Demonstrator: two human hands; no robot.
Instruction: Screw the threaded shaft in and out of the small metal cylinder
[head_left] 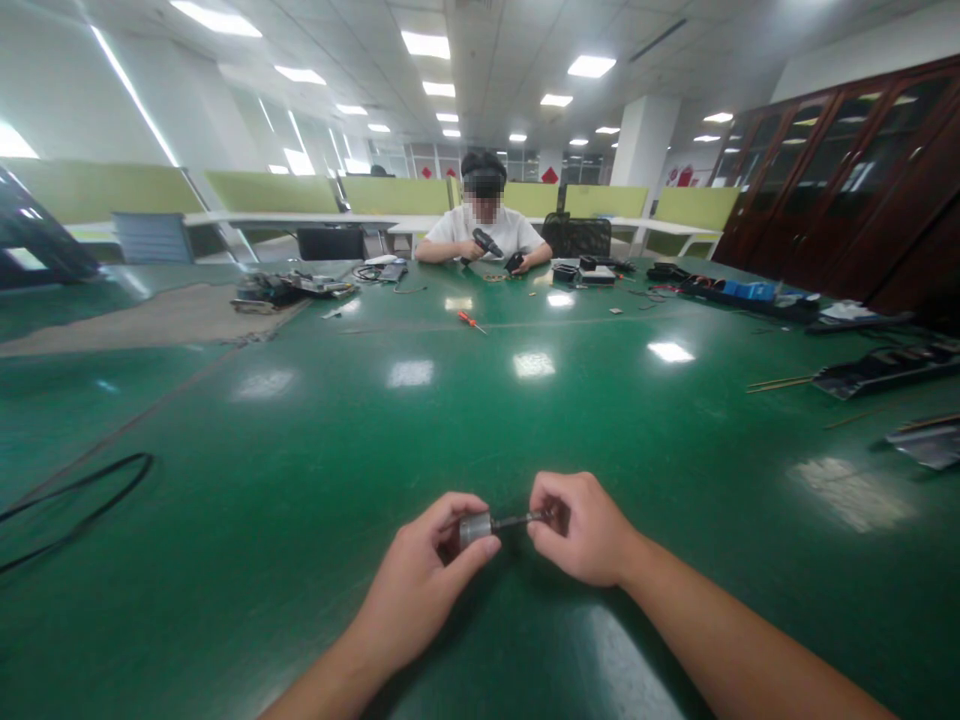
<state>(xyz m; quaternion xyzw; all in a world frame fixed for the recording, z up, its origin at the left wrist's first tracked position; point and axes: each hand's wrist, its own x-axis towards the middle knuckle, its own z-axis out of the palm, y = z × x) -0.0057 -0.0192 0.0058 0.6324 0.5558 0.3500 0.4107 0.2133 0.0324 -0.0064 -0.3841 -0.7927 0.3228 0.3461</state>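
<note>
Your left hand [424, 570] is partly curled, gripping a metal cylinder [475, 530] between thumb and fingers. Your right hand [589, 535], nearly closed, pinches the far end of the thin dark shaft [512, 521] beside it, above the green table [337, 430].

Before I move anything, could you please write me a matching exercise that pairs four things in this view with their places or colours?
Things:
1. silver cylinder
2. thin dark rod
3. screwdriver
4. black cable

Places or colours:
A. bent in a loop at the picture's left edge
B. held in the person's left grip
C. orange-red handle
D. leads to the right grip

Pairs: 1-B, 2-D, 3-C, 4-A
</note>
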